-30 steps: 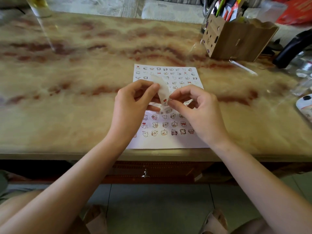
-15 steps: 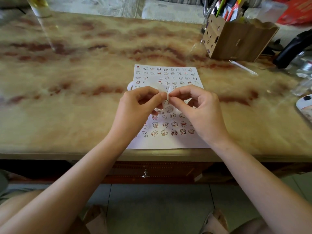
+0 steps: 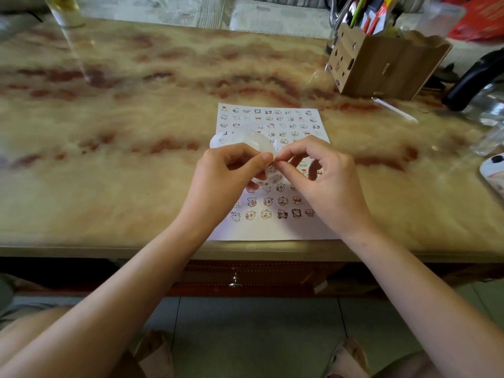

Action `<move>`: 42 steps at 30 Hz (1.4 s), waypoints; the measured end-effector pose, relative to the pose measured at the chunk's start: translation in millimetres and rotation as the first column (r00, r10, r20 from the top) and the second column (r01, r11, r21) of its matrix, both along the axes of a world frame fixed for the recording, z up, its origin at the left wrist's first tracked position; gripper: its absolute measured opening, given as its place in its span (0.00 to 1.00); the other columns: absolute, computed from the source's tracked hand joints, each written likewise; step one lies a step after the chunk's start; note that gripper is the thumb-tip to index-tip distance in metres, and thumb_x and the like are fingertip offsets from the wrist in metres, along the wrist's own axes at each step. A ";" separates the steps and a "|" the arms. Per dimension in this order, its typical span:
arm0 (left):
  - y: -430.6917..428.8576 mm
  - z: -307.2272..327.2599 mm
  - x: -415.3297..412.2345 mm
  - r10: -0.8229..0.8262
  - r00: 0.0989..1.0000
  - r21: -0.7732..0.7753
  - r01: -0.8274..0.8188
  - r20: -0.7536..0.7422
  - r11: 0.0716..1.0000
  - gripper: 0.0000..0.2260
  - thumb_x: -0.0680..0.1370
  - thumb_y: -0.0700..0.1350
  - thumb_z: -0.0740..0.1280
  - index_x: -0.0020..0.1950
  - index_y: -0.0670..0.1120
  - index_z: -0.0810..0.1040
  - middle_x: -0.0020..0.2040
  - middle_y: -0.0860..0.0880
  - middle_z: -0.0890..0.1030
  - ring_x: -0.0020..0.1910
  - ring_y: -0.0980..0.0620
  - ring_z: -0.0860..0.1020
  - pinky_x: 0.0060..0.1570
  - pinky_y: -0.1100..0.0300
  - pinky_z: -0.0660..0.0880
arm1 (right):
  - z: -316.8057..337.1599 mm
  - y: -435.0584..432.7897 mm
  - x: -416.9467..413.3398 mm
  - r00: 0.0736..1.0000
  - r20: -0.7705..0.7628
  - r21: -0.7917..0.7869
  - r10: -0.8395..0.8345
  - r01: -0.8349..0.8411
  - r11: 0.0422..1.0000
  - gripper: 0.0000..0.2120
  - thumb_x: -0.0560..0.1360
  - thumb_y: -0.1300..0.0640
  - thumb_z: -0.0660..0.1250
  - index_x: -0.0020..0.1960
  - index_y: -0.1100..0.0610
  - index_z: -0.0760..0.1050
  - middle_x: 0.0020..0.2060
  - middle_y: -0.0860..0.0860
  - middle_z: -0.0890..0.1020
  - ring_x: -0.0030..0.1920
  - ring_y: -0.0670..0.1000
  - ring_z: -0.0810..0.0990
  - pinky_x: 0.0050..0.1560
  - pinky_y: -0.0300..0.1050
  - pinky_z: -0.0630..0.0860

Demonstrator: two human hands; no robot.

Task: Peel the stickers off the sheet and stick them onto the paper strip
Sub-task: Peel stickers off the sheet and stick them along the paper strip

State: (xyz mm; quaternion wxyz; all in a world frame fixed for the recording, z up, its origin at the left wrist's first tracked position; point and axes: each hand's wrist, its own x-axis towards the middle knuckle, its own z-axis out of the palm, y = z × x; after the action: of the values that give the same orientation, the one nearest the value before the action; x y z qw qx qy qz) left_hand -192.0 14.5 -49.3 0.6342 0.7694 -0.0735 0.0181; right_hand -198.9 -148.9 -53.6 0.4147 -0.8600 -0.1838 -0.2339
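The left grip (image 3: 226, 173) is closed thumb to forefinger on the paper strip (image 3: 240, 139), which curls up and away in a pale, half-clear loop above the knuckles; the right grip (image 3: 327, 181) is pinched just as tightly at the same end of the strip, fingertips of both hands touching; whether a sticker sits between them is too small to tell. The strip looks feather-light, limp and easily creased, so it is best held by its edges near the spot being pressed; a peeled sticker would be tacky and prone to folding on itself, best lifted by one corner. Both hands hover over the sticker sheet (image 3: 259, 233), which lies flat at the near edge of the desk (image 3: 136, 132), a glossy marbled top likely to let paper slide; a cardboard pen holder (image 3: 381, 64) stands at the far right, a glass bottle (image 3: 64, 9) far left; tiled floor (image 3: 245, 336) below.
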 end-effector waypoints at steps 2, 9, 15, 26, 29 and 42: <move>0.2 -0.4 0.3 0.000 1.000 -0.003 0.000 -0.006 1.000 0.07 0.77 0.44 0.69 0.45 0.41 0.84 0.38 0.45 0.84 0.37 0.56 0.82 0.40 0.63 0.79 | -0.9 0.2 0.0 0.999 0.040 -0.045 -0.005 0.007 0.999 0.02 0.73 0.59 0.71 0.44 0.58 0.79 0.40 0.49 0.80 0.39 0.48 0.79 0.40 0.33 0.68; 2.2 0.6 1.7 0.005 1.000 0.003 -0.005 -0.021 1.000 0.08 0.77 0.45 0.69 0.44 0.42 0.84 0.38 0.47 0.84 0.38 0.52 0.82 0.42 0.61 0.80 | -1.2 -0.2 -4.2 0.997 0.073 -0.134 -0.001 0.011 0.991 0.03 0.76 0.59 0.68 0.46 0.59 0.78 0.44 0.48 0.77 0.43 0.47 0.76 0.43 0.35 0.68; 2.2 0.1 2.0 0.010 1.000 0.001 -0.010 -0.018 1.000 0.08 0.77 0.45 0.69 0.44 0.41 0.83 0.38 0.46 0.84 0.39 0.49 0.83 0.42 0.59 0.80 | 5.0 -5.1 -13.6 0.998 0.035 -0.079 0.047 -0.044 0.996 0.03 0.76 0.61 0.68 0.46 0.61 0.78 0.46 0.50 0.77 0.48 0.46 0.75 0.48 0.34 0.68; 1.6 -0.7 1.2 0.033 0.999 0.042 -0.033 -0.001 0.999 0.07 0.77 0.44 0.69 0.42 0.43 0.83 0.35 0.51 0.84 0.34 0.57 0.81 0.41 0.67 0.78 | 30.1 -53.1 -18.6 0.818 -0.573 0.298 0.039 0.164 0.940 0.01 0.72 0.61 0.71 0.41 0.58 0.80 0.29 0.51 0.81 0.25 0.48 0.68 0.24 0.32 0.64; 1.4 -1.5 2.3 0.041 0.999 0.048 -0.041 0.006 0.998 0.06 0.77 0.43 0.69 0.42 0.43 0.83 0.35 0.51 0.84 0.37 0.52 0.82 0.43 0.63 0.80 | 31.1 -68.8 -20.2 0.728 -0.686 0.222 -0.007 0.218 0.950 0.03 0.70 0.63 0.72 0.41 0.62 0.80 0.25 0.49 0.80 0.21 0.43 0.68 0.20 0.31 0.61; -1.7 -3.9 1.2 0.041 0.999 0.088 -0.044 0.036 0.995 0.06 0.77 0.44 0.69 0.43 0.44 0.83 0.37 0.48 0.84 0.39 0.47 0.82 0.47 0.56 0.80 | 19.1 -77.5 -31.0 0.651 -0.748 0.060 -0.129 0.260 0.964 0.03 0.69 0.61 0.74 0.37 0.59 0.82 0.24 0.48 0.80 0.21 0.43 0.67 0.20 0.28 0.59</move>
State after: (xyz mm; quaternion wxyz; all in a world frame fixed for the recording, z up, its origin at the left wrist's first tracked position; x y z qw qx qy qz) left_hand -190.8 12.8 -53.2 0.5975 0.7978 -0.0688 0.0412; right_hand -229.9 -226.4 -34.5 0.4942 -0.8587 0.1123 0.0759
